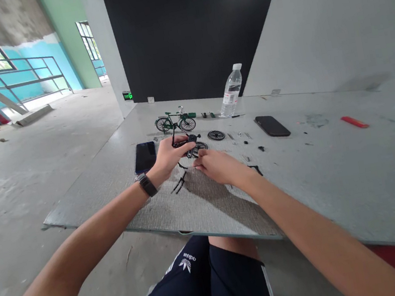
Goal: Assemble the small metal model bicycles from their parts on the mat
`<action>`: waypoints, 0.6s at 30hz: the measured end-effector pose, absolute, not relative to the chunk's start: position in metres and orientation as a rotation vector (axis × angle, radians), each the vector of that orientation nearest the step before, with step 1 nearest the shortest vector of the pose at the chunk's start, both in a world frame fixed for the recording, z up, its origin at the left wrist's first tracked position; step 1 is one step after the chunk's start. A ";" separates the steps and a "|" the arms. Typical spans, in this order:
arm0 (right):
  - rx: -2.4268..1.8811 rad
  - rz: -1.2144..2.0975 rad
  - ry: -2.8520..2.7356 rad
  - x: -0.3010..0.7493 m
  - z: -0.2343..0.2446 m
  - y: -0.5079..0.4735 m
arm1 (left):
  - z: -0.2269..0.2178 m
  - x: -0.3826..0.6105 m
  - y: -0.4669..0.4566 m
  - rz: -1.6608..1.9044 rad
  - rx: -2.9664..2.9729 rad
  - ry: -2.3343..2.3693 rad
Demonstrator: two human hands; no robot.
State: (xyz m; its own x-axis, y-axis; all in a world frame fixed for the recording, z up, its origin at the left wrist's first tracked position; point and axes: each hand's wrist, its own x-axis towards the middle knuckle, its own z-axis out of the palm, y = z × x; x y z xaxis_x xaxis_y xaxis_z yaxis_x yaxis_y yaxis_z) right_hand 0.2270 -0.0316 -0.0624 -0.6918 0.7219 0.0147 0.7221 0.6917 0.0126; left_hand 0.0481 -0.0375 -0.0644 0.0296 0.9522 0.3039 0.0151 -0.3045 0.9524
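My left hand (169, 156), with a dark watch on the wrist, is closed around a black model bicycle frame (192, 139) just above the table. A small spoked wheel (201, 145) shows at the frame, partly behind my fingers; I cannot tell whether it is attached. My right hand (219, 164) is pinched close to the frame's lower right side. Something small and pale may be at its fingertips, too tiny to name. Below my hands lies a black fork-shaped part (180, 184). Just beyond them stands a green model bicycle (178, 121), and a loose wheel (216, 135) lies to its right.
A phone (145, 157) lies left of my hands, another dark phone (272, 126) to the right. A clear plastic bottle (231, 91) stands at the back. Several tiny parts (245, 142) are scattered between. Farther right lies a red object (355, 122). The grey table's front edge (212, 233) is over my knees.
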 end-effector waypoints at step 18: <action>-1.191 -0.051 -2.878 0.230 -0.066 -0.027 | -0.064 0.048 -0.038 1.395 1.469 1.031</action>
State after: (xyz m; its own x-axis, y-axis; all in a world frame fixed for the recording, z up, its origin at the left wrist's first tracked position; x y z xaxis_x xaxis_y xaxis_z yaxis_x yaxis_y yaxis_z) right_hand 0.2301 -0.0271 -0.0657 -0.7074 0.7059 0.0369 0.7067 0.7072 0.0199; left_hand 0.0478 -0.0376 -0.0638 0.0415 0.9508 0.3070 0.0139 -0.3078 0.9513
